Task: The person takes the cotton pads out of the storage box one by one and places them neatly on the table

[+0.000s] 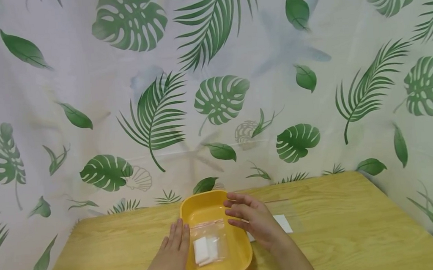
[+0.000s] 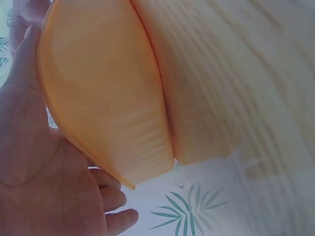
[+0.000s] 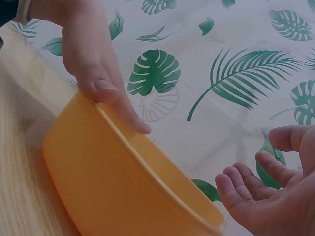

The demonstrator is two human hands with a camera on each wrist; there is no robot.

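1. We see a leaf-printed cloth filling the upper frame.
2. Below it we see a wood-grain bench.
3. The yellow tray sits at lower centre, its long axis running from the bottom of the frame upward, the far end leaning slightly left.
4. Our left hand rests against the tray's left rim, fingers straight, thumb stretched along the near end, gripping nothing.
5. Our right hand hovers by the right rim, released, fingers loosely bent and holding nothing.
6. A clear zip bag lies inside the tray, left of and below the right fingertips; the left hand is nearer.
7. Right of the tray, partly hidden by the right hand, we find a white card.
8. White pieces fill the zip bag's lower left; we cannot tell their number.
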